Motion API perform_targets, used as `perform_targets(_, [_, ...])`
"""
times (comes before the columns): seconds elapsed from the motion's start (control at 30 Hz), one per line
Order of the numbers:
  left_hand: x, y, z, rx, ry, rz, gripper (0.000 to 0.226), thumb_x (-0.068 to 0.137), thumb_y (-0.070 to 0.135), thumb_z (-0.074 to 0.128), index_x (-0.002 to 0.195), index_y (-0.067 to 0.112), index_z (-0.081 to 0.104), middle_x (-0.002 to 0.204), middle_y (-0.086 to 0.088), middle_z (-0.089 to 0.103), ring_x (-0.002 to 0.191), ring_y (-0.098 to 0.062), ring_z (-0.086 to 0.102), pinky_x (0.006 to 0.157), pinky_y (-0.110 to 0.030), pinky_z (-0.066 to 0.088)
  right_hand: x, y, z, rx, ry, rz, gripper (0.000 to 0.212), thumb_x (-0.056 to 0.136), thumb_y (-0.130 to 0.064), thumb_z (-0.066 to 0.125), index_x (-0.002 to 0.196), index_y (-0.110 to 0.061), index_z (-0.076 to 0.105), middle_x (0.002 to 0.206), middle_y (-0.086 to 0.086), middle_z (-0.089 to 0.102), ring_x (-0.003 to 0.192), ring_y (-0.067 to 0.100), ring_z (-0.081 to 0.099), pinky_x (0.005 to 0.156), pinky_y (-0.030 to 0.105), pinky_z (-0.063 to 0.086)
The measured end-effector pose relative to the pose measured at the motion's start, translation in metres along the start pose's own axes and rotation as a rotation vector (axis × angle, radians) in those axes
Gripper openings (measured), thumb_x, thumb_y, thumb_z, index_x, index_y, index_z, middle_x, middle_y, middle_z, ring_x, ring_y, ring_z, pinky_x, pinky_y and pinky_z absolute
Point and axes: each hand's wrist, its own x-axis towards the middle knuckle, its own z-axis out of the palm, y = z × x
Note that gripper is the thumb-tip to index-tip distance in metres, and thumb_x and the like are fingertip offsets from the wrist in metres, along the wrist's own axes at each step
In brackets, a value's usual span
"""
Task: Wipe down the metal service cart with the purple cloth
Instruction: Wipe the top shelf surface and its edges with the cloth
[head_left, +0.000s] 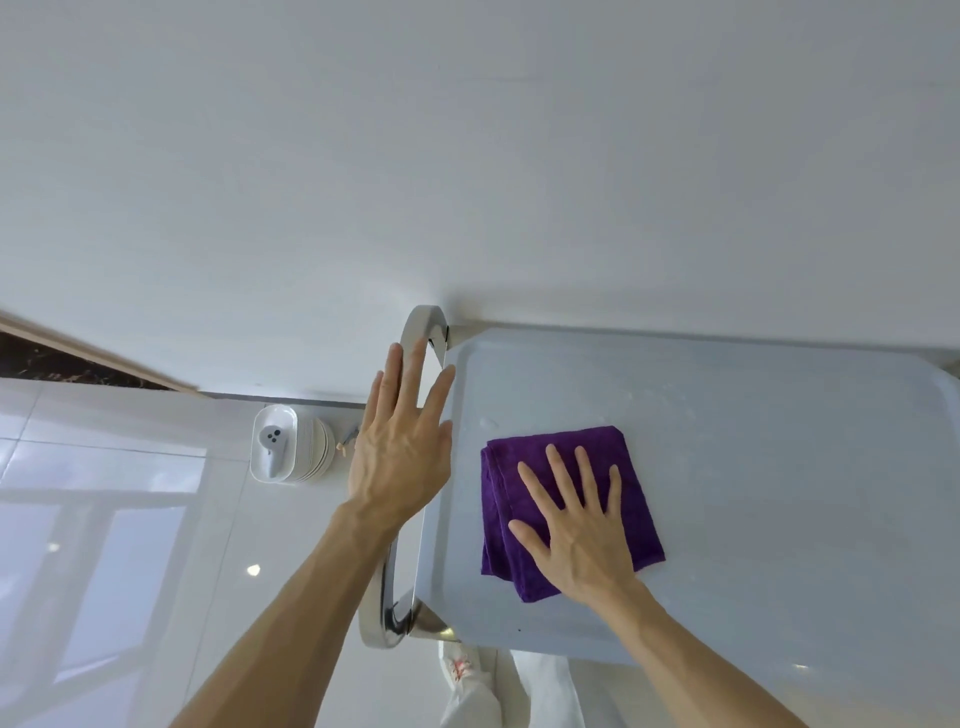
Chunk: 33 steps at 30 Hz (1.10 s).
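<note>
Setting: indoor service or kitchen-type area, exact kind not determinable. Evidence: glossy white floor tiles (119, 519) reflecting a window and ceiling lights, plain white wall (467, 156), stainless service cart (753, 467) with chrome handle (415, 332). A stack of white dishes (311, 447) sits on the floor at the wall base.

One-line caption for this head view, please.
Right hand presses folded purple cloth flat on cart top; left hand open at the handle.
</note>
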Motion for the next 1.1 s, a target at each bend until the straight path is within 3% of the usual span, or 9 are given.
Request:
perform_targets(0.1, [0.003,-0.003,0.004,-0.019,0.036,0.008,0.064,0.084,-0.009,0.051,0.145,0.007,0.046,0.162,-0.018,0.02,0.15,-0.04,0.014,0.107,-0.055,0.041,0.02,0.005,0.008,-0.003,0.101,-0.008,0.068,0.096,-0.072,0.025,0.155,-0.041,0.021,0.165,0.002,0.02,0.151,0.035,0.015,0.117,0.067,0.01])
perform_targets(0.17, [0.005,-0.007,0.006,-0.073,0.06,0.016,0.07,0.076,-0.021,0.043,0.142,0.004,0.049,0.161,-0.017,0.022,0.15,-0.038,0.015,0.093,-0.046,0.053,0.044,0.007,0.006,-0.011,0.15,-0.013,0.066,0.096,-0.073,0.024,0.154,-0.043,0.023,0.164,0.0,0.021,0.151,0.033,0.017,0.117,0.065,0.011])
perform_targets(0.23, [0.007,-0.01,0.008,-0.114,0.081,0.016,0.072,0.073,-0.025,0.039,0.139,0.002,0.051,0.161,-0.014,0.024,0.15,-0.036,0.016,0.078,-0.034,0.054,0.069,0.009,0.002,-0.017,0.194,-0.002,0.063,0.096,-0.072,0.022,0.153,-0.045,0.024,0.164,-0.002,0.023,0.151,0.031,0.017,0.118,0.064,0.011])
perform_targets(0.37, [0.009,-0.012,0.01,-0.151,0.106,0.021,0.071,0.074,-0.026,0.038,0.138,0.001,0.051,0.161,-0.012,0.025,0.151,-0.033,0.014,0.086,-0.028,0.045,0.117,0.007,-0.01,-0.022,0.237,0.085,0.066,0.095,-0.075,0.015,0.154,-0.046,0.02,0.165,-0.005,0.019,0.152,0.028,0.013,0.118,0.063,0.008])
perform_targets(0.6, [0.009,-0.011,0.012,-0.131,0.079,0.005,0.074,0.072,-0.025,0.041,0.138,0.006,0.051,0.164,-0.008,0.018,0.152,-0.029,0.01,0.081,-0.035,0.056,0.181,-0.035,-0.024,0.063,0.286,0.281,0.079,0.088,-0.082,0.018,0.155,-0.04,0.019,0.165,0.008,0.016,0.151,0.039,0.008,0.114,0.07,0.002])
perform_targets(0.77, [0.011,-0.011,0.01,-0.139,0.045,-0.008,0.075,0.072,-0.022,0.045,0.14,0.009,0.049,0.164,-0.007,0.015,0.153,-0.027,0.007,0.083,-0.032,0.054,0.154,-0.055,-0.013,0.006,0.277,0.1,0.073,0.091,-0.078,0.019,0.155,-0.042,0.022,0.165,0.008,0.018,0.151,0.041,0.009,0.114,0.071,0.004])
perform_targets(0.9, [0.011,-0.011,0.009,-0.159,0.035,-0.029,0.074,0.072,-0.022,0.044,0.138,0.009,0.051,0.165,-0.005,0.015,0.153,-0.026,0.006,0.08,-0.036,0.057,0.084,-0.072,0.018,0.058,0.251,-0.061,0.071,0.092,-0.078,0.028,0.154,-0.045,0.02,0.165,0.002,0.018,0.152,0.036,0.01,0.115,0.069,0.008])
perform_targets(1.1, [0.012,-0.011,0.011,-0.171,0.044,-0.027,0.074,0.073,-0.024,0.04,0.138,0.009,0.051,0.165,-0.003,0.014,0.153,-0.025,0.005,0.081,-0.031,0.053,0.02,-0.006,0.028,-0.029,0.199,-0.164,0.066,0.092,-0.077,0.03,0.152,-0.052,0.017,0.165,-0.009,0.017,0.153,0.024,0.012,0.117,0.062,0.015])
